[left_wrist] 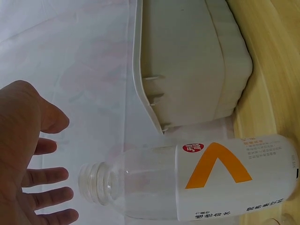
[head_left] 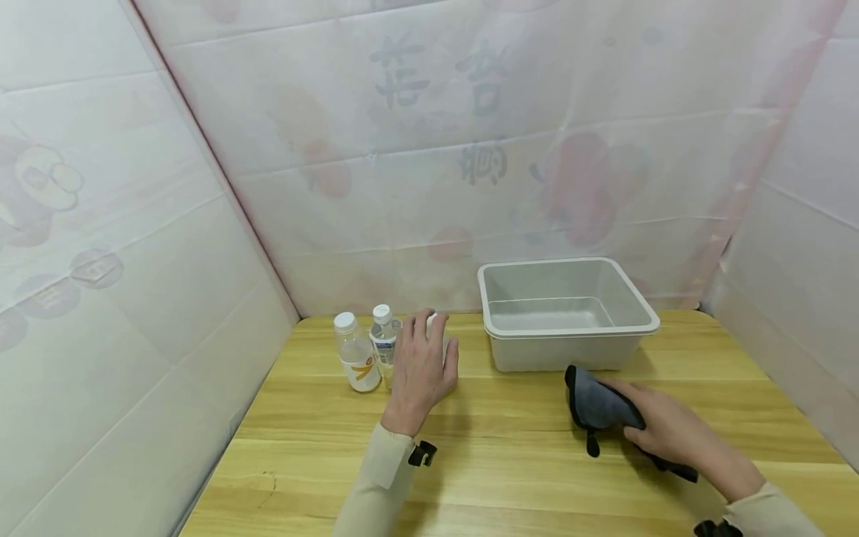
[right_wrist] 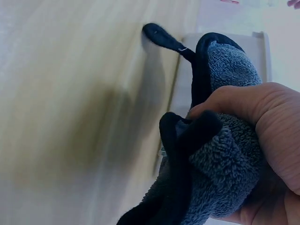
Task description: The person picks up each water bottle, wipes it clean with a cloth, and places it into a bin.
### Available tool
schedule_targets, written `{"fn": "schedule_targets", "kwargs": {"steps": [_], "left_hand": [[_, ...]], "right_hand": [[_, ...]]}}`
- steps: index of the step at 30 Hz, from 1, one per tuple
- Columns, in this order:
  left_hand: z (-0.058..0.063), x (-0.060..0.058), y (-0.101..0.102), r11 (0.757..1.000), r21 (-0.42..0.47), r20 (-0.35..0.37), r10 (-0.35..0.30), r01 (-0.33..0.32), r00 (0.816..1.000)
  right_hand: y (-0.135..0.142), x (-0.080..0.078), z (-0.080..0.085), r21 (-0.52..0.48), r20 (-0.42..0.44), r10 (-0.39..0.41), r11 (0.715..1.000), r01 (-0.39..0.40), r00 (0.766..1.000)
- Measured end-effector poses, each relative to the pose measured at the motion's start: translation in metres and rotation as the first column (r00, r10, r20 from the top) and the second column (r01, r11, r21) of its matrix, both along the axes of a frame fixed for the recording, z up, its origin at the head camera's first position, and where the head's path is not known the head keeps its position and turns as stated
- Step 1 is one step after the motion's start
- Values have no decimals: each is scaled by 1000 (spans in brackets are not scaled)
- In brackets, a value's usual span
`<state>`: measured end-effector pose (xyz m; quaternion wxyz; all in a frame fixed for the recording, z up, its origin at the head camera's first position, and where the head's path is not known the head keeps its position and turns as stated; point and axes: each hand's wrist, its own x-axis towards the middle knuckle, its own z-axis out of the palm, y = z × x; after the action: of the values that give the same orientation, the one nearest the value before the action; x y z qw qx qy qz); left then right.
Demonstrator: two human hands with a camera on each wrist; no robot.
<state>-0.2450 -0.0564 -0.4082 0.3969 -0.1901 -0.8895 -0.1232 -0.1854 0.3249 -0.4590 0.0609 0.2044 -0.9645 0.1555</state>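
Observation:
My left hand (head_left: 421,369) is held above the table beside the bottles, its fingers spread and holding nothing. In the left wrist view, those fingers (left_wrist: 47,176) stand close to the neck of a clear plastic bottle (left_wrist: 215,180) with a white label and an orange mark, apart from it. Two capped bottles show left of the hand: one with an orange-marked label (head_left: 362,369), one with a blue label (head_left: 384,344). Behind the hand, something white is mostly hidden. My right hand (head_left: 671,421) grips a bunched grey towel (right_wrist: 229,159) with black edging and a hanging loop.
A light grey plastic bin (head_left: 564,350) stands at the back of the wooden table (head_left: 322,477), right of centre and behind the towel. White printed sheets (head_left: 416,186) wall in the back and both sides.

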Motion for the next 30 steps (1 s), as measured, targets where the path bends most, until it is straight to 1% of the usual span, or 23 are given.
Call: {"fn": "schedule_targets", "kwargs": {"steps": [6, 13, 15, 18, 20, 22, 26, 30], "left_hand": [[1, -2, 1, 1000, -5, 4, 6, -6, 1000], [1, -6, 3, 1000, -6, 9, 15, -15, 1000], [1, -7, 4, 1000, -12, 20, 18, -18, 1000], [1, -7, 4, 1000, -17, 32, 21, -20, 999], [0, -6, 4, 1000, -15, 37, 24, -23, 999], [0, -6, 4, 1000, -12, 38, 26, -25, 999], [0, -6, 5, 1000, -9, 44, 20, -20, 999], [1, -7, 6, 1000, -17, 60, 12, -11, 998]], "right_hand": [[0, 2, 13, 22, -110, 19, 1000, -17, 994], [-1, 4, 27, 2, -141, 9, 1000, -9, 990], [-1, 4, 30, 15, -178, 10, 1000, -8, 984], [-2, 3, 34, 36, -251, 23, 999, -14, 968], [-3, 1, 38, 33, -273, 29, 999, -21, 962], [-5, 1, 43, 22, -265, 23, 1000, -18, 964], [-10, 0, 52, 2, -219, -11, 1000, 12, 976], [-15, -2, 58, -10, -233, -21, 1000, 19, 972]]}}
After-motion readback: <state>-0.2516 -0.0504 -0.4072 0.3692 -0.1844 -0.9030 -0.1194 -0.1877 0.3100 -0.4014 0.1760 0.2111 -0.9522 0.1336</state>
